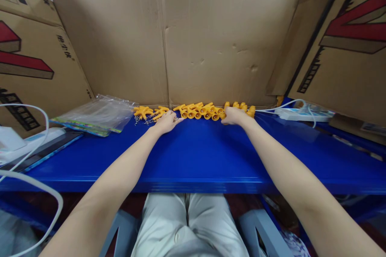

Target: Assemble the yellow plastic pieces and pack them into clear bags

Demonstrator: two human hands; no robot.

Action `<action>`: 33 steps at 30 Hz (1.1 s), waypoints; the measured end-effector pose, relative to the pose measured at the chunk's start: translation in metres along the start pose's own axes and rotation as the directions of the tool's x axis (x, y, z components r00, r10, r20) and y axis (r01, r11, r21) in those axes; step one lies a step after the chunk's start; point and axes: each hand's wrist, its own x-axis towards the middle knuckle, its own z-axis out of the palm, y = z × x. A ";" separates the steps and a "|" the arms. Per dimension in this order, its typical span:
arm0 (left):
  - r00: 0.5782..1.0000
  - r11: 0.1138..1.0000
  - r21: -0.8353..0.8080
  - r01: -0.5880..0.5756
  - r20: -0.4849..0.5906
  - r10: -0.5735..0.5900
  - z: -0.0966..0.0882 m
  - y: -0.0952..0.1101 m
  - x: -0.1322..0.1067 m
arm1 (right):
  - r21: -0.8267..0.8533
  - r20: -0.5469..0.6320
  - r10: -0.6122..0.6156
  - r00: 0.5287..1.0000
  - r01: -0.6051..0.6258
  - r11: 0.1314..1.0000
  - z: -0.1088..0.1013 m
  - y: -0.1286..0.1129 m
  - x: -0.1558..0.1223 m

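Note:
A row of yellow plastic pieces with round, cup-like open ends [199, 113] lies along the foot of the cardboard wall, open ends facing me. My left hand [167, 122] rests at the row's left end, thumb stretched toward the nearest cup and fingers apart. At the right end, my right hand [235, 116] has its thumb and fingers closed around a yellow cup-ended piece [222, 115]. More yellow pieces [241, 105] stand just behind that hand, partly hidden by it. Left of my left hand lie yellow branched pieces [143, 111] with small metal chains [147, 120].
Clear plastic bags [96, 114] lie stacked at the left on the blue table [199, 152]. A tablet-like dark panel [54, 148] and white cables [48, 192] are at far left. A white power strip [304, 114] sits at right. Cardboard [223, 44] encloses the back and sides.

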 end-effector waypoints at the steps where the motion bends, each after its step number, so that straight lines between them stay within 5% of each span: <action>1: 1.000 1.000 -0.006 -0.002 0.014 0.002 0.001 0.000 0.000 | 0.021 0.047 -0.032 0.998 0.031 0.999 -0.003 -0.005 -0.003; 4: 0.999 1.000 -0.011 -0.020 0.032 0.020 0.002 -0.001 -0.001 | 0.111 0.099 -0.210 0.973 0.199 0.974 -0.006 -0.021 -0.010; 11: 0.996 0.997 -0.006 -0.075 0.039 0.075 0.007 -0.008 0.002 | 0.257 0.005 -0.473 0.881 0.456 0.852 0.004 -0.043 -0.018; 33: 0.984 0.981 -0.077 -0.177 -0.028 0.175 -0.002 -0.001 -0.001 | 0.206 -0.080 -0.489 0.869 0.495 0.844 0.018 -0.037 -0.008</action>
